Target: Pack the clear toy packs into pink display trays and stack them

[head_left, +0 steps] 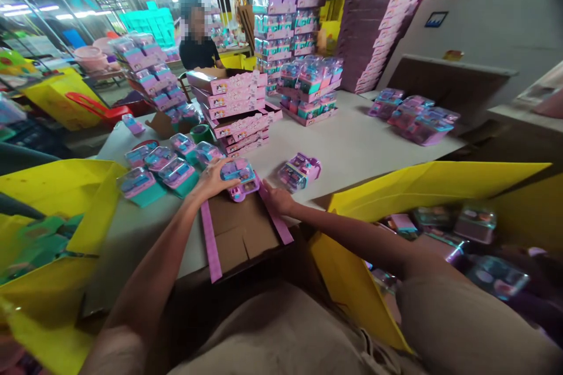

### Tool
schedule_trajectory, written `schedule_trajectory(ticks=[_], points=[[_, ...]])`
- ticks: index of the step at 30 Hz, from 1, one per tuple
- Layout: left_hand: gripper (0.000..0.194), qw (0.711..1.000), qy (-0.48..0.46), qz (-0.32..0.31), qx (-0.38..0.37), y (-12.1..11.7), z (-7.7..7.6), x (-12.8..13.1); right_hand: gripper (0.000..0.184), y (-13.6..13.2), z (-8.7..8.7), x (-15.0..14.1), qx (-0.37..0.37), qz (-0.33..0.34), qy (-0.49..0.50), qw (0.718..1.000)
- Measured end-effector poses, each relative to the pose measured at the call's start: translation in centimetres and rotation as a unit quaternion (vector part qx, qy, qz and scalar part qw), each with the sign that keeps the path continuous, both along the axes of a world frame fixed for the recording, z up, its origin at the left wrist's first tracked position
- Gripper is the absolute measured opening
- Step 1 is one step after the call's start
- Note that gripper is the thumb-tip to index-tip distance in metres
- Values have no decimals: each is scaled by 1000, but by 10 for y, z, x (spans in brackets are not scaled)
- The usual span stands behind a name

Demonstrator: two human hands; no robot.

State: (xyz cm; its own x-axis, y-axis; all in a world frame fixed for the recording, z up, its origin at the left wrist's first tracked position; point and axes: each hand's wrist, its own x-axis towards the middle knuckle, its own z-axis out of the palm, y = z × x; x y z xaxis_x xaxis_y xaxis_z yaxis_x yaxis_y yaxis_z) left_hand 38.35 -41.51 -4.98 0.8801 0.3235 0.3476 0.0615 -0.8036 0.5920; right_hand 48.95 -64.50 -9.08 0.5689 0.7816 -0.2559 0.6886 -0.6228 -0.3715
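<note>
My left hand (214, 179) grips the near side of a small boxed toy in a clear blister pack (238, 177), fingers curled round its edge. The pack sits at the far end of an open cardboard tray with pink flaps (240, 231) lying on the table edge before me. My right hand (277, 198) rests on the tray's right pink flap just beside the toy, fingers bent against it. Another blister-packed toy (298, 171) lies on the table a little to the right.
Several teal-backed packs (160, 171) lie left of the tray. Stacked pink cartons (235, 106) and more packs (310, 88) stand behind. Open yellow boxes (53, 199) (422, 187) flank me, the right one holding toys. A person sits at the far end.
</note>
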Motion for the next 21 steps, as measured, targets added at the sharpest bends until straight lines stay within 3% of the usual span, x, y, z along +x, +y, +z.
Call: schedule_trajectory(ticks=[8, 14, 18, 21], points=[[66, 1000, 13, 14, -2, -1, -14, 11, 72, 11, 5, 8, -42, -21, 3, 999], [62, 1000, 12, 14, -6, -15, -28, 24, 68, 17, 1, 7, -45, -17, 6, 999], [65, 999, -15, 20, -42, -23, -36, 28, 71, 23, 2, -4, -44, -14, 0, 999], [67, 992, -71, -9, -107, -22, -37, 23, 56, 13, 17, -9, -28, 0, -11, 1000]])
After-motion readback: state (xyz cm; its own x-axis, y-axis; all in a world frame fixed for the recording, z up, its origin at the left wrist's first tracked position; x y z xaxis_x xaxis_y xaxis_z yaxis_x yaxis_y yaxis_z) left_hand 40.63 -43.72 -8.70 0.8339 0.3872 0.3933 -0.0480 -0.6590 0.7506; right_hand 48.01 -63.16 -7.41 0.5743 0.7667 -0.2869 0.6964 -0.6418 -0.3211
